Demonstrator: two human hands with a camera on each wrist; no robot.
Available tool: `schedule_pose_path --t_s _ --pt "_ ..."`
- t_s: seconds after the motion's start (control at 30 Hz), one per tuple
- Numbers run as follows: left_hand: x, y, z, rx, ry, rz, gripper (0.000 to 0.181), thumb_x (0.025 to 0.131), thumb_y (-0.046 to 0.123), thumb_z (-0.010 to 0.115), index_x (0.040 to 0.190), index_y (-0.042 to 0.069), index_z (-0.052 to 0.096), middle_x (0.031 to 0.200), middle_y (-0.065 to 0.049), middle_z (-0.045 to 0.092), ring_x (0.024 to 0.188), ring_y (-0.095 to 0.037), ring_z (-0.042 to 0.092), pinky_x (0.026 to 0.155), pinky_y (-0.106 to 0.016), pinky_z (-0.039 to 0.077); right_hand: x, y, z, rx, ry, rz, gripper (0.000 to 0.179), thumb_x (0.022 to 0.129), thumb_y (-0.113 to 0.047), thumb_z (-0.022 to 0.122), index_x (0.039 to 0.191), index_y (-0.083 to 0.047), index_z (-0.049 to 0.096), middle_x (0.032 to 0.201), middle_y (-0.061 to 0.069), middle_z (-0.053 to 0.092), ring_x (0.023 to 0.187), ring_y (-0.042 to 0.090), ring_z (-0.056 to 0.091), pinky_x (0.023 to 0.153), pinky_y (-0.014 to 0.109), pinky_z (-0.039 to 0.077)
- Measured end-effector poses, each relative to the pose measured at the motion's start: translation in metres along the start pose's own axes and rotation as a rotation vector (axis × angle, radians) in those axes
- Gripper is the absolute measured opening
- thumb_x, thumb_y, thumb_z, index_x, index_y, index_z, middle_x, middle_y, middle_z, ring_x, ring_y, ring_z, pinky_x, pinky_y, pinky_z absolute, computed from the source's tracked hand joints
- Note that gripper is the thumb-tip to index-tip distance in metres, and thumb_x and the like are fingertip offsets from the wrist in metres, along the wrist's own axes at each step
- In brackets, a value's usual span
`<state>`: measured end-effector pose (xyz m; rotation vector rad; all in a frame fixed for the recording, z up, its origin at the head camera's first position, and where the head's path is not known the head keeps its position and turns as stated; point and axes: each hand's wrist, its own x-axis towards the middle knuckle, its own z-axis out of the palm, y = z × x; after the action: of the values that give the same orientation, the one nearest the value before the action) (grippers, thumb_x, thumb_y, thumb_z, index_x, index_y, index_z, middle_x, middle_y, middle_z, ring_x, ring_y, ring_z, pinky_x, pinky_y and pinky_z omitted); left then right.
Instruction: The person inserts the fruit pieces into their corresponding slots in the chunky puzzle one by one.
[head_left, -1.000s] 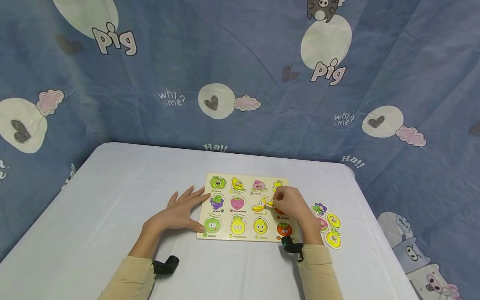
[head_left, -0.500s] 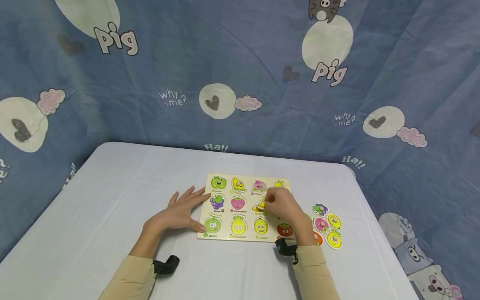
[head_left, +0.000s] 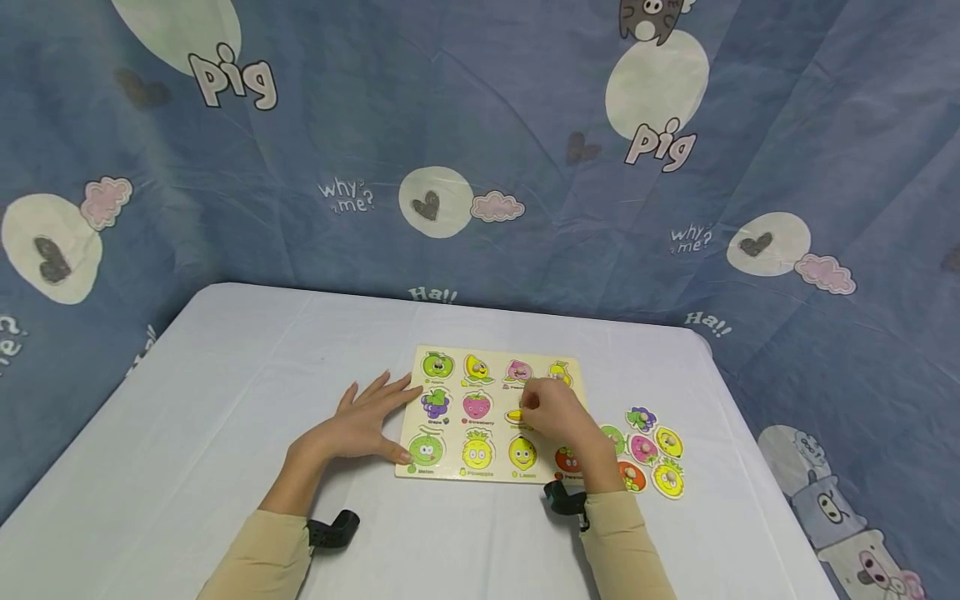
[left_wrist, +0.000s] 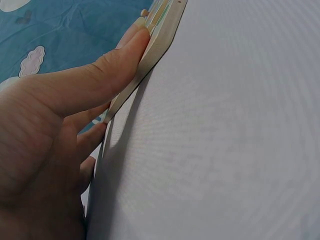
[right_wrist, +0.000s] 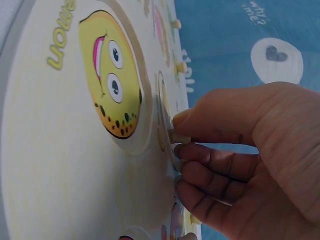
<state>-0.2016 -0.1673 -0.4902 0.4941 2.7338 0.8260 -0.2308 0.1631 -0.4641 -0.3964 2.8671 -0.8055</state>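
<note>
A pale wooden fruit puzzle board [head_left: 452, 450] lies on the white table. My left hand [head_left: 360, 423] is at its left edge, fingers spread, with the thumb on the lower left corner; in the left wrist view the thumb [left_wrist: 107, 75] rests along the rim. My right hand [head_left: 561, 414] pinches the knob [right_wrist: 181, 138] of a banana puzzle piece [head_left: 513, 416] at the board's banana spot. That hand hides most of the piece and the spots behind it; whether the piece sits fully in its recess I cannot tell. Beside it is the lemon spot [right_wrist: 110, 75].
Right of the board lie several loose knobbed pieces, among them grapes [head_left: 641, 418], a pineapple [head_left: 667, 479], a pink fruit [head_left: 642, 449] and a red-orange one [head_left: 632, 476]. Knobbed apple [head_left: 437, 365] and peach [head_left: 518, 372] pieces sit in the back row. A blue printed curtain [head_left: 480, 125] hangs behind.
My right hand has moved left with the banana piece, from beside the printed banana to over it. Loose pieces under the right forearm have come into view. The left hand has stayed put.
</note>
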Motion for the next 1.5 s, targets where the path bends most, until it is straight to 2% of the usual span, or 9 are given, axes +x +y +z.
schedule_pose_path --t_s 0.63,0.93,1.2,1.4,1.5 --pt "0.005 0.000 0.003 0.000 -0.001 0.005 0.113 0.058 0.059 0.086 0.154 0.023 0.039 0.166 -0.008 0.024 0.155 -0.039 0.007 0.119 -0.071 -0.003 -0.001 -0.001 0.000 -0.039 0.005 0.024 0.012 0.086 -0.013 0.070 0.077 -0.017 0.064 0.075 -0.003 0.061 0.070 0.015 0.053 0.064 0.027 0.044" --pt "0.005 -0.001 0.003 0.004 -0.002 0.004 0.113 0.058 0.059 0.087 0.154 0.023 0.038 0.166 -0.007 0.024 0.155 -0.039 0.007 0.119 -0.070 -0.003 -0.001 0.002 -0.003 -0.027 0.000 -0.006 0.009 0.084 -0.012 0.070 0.078 -0.018 0.066 0.076 -0.002 0.060 0.072 0.016 0.052 0.065 0.028 0.044" --pt "0.004 0.001 0.002 0.006 -0.005 0.002 0.114 0.058 0.058 0.087 0.154 0.023 0.038 0.166 -0.008 0.023 0.155 -0.039 0.007 0.119 -0.071 -0.003 -0.006 0.007 -0.009 0.045 0.016 -0.015 0.005 0.085 -0.011 0.070 0.087 -0.015 0.072 0.081 -0.003 0.064 0.075 0.015 0.054 0.068 0.030 0.048" --pt "0.002 0.000 0.001 0.009 -0.007 -0.005 0.114 0.058 0.059 0.087 0.154 0.023 0.038 0.167 -0.008 0.023 0.155 -0.039 0.006 0.118 -0.071 -0.004 -0.007 0.014 -0.015 0.088 0.026 0.021 0.009 0.088 -0.010 0.067 0.095 -0.013 0.072 0.085 0.003 0.062 0.070 0.017 0.054 0.057 0.028 0.047" --pt "0.002 0.000 0.001 0.005 -0.005 -0.006 0.113 0.058 0.059 0.087 0.154 0.023 0.038 0.167 -0.008 0.023 0.155 -0.039 0.006 0.118 -0.071 -0.004 -0.007 0.018 -0.019 0.070 0.036 0.025 0.011 0.089 -0.009 0.066 0.098 -0.012 0.072 0.087 0.004 0.063 0.073 0.018 0.054 0.062 0.030 0.048"
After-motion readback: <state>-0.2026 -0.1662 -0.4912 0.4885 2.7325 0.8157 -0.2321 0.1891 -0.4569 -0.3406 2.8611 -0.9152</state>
